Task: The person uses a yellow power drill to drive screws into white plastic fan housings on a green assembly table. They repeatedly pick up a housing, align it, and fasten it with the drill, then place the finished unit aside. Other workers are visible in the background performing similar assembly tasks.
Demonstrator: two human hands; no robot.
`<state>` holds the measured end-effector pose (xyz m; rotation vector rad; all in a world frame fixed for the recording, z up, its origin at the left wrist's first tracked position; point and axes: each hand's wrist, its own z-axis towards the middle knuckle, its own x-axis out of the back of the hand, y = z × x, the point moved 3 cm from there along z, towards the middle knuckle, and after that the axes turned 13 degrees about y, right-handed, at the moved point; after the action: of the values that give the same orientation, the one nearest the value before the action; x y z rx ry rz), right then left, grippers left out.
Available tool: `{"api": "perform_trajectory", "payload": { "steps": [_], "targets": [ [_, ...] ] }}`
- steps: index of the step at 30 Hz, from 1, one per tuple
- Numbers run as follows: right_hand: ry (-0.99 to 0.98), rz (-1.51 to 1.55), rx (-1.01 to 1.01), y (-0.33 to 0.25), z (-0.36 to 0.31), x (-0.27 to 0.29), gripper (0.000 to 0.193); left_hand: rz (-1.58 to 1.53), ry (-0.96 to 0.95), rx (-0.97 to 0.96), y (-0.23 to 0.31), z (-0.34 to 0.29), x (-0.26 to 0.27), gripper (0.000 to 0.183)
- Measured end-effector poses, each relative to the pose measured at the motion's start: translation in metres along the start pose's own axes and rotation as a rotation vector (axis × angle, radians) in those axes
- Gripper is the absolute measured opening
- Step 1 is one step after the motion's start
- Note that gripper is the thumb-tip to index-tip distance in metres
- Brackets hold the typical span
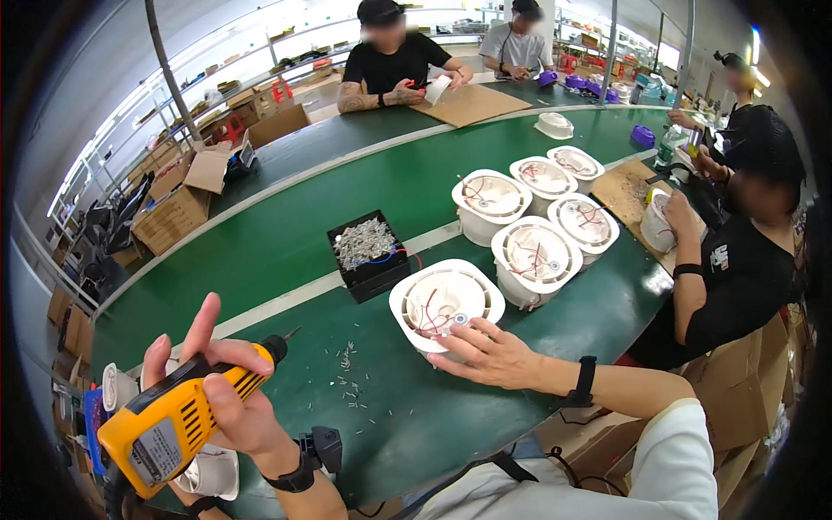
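My left hand (238,407) grips a yellow and black corded power drill (178,412), with two fingers raised off it. The drill's bit points up and right, over the green table. My right hand (490,355) lies on the near right rim of a white plastic housing (444,299), fingers spread and bent a little over the edge. Inside this round-cornered housing are red wires and a small round metal part by my fingertips. Loose screws (348,381) are scattered on the table between the drill and the housing.
A black box (368,260) full of screws stands behind the loose ones. Several similar white housings (537,251) crowd to the right, and another housing (212,472) stands at lower left. A co-worker (737,234) sits at right; another (390,65) works across the table with a board (472,104).
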<state>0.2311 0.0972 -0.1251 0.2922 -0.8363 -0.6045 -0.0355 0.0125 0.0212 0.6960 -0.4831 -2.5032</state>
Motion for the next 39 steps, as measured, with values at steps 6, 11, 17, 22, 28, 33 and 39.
{"api": "perform_trajectory", "payload": {
  "steps": [6, 11, 17, 22, 28, 33, 39],
  "targets": [
    [-0.115, -0.176, 0.021, 0.025, -0.014, 0.007, 0.051, -0.004, 0.0, -0.016, 0.0, -0.001, 0.003, 0.051],
    [-0.189, -0.209, -0.019, 0.024, -0.029, 0.007, 0.051, 0.016, 0.025, -0.052, -0.001, -0.003, 0.014, 0.052],
    [-0.221, -0.237, -0.063, 0.04, -0.059, 0.013, 0.052, 0.064, 0.039, -0.051, 0.014, -0.006, 0.01, 0.056],
    [-0.306, -0.225, -0.106, 0.046, -0.062, 0.016, 0.051, -0.098, -0.049, 0.041, 0.018, -0.011, 0.018, 0.061],
    [-0.326, 0.066, -0.419, 0.034, -0.012, 0.055, 0.074, -0.162, -0.186, 0.009, 0.028, -0.01, 0.01, 0.047],
    [-0.073, 0.323, -0.298, 0.012, 0.102, 0.036, 0.045, -0.031, -0.097, 0.059, 0.056, -0.031, 0.04, 0.045],
    [0.029, 0.908, -0.122, -0.068, 0.244, -0.052, 0.018, 0.188, 0.146, -0.041, 0.113, -0.075, 0.083, 0.052]
  ]
}}
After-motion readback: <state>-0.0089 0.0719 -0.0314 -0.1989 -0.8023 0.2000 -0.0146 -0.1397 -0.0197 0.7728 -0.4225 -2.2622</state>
